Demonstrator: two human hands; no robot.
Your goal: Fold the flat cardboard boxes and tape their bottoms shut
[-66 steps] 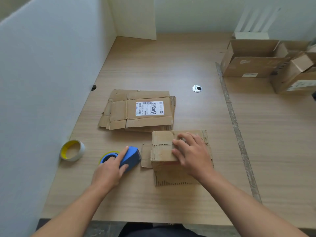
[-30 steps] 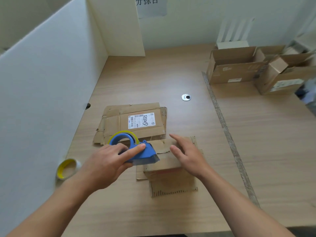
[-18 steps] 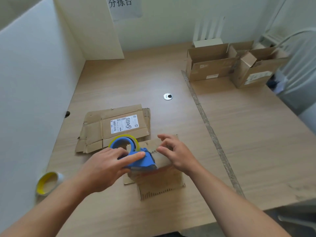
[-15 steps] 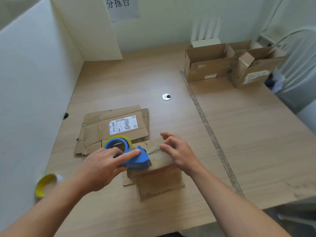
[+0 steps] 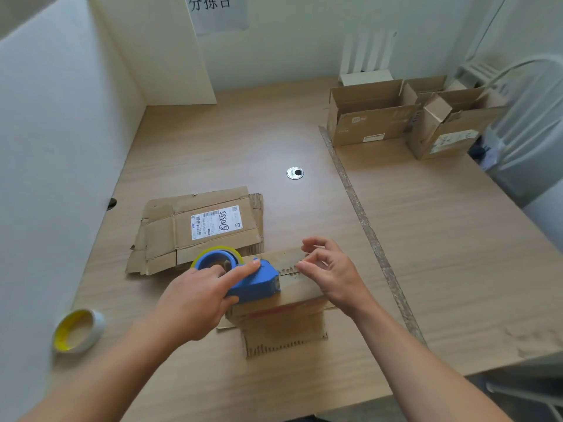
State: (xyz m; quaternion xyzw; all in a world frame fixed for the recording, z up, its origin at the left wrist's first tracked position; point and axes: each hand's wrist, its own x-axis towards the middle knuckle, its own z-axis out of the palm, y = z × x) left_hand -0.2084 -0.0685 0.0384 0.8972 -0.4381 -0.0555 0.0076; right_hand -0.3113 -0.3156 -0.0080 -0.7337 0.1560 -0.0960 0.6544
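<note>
A small folded cardboard box (image 5: 283,324) stands on the table in front of me, bottom flaps up. My left hand (image 5: 195,296) grips a blue tape dispenser (image 5: 253,280) with a yellow-rimmed roll, its mouth resting on the box's top. My right hand (image 5: 330,272) is just right of the dispenser, fingers curled, thumb and fingertips pinching at the clear tape end over the flap seam. A stack of flat cardboard boxes (image 5: 201,229) with a white label lies behind the dispenser.
A spare tape roll (image 5: 78,330) lies at the near left by the white partition (image 5: 45,147). Two assembled open boxes (image 5: 368,117) (image 5: 451,126) stand at the far right. A metal grommet (image 5: 295,173) sits mid-table, and a taped seam (image 5: 365,226) runs down the table.
My left hand picked the dispenser up off the table and set it on the box's top. My right hand lifted off the flaps and now pinches at the tape end.
</note>
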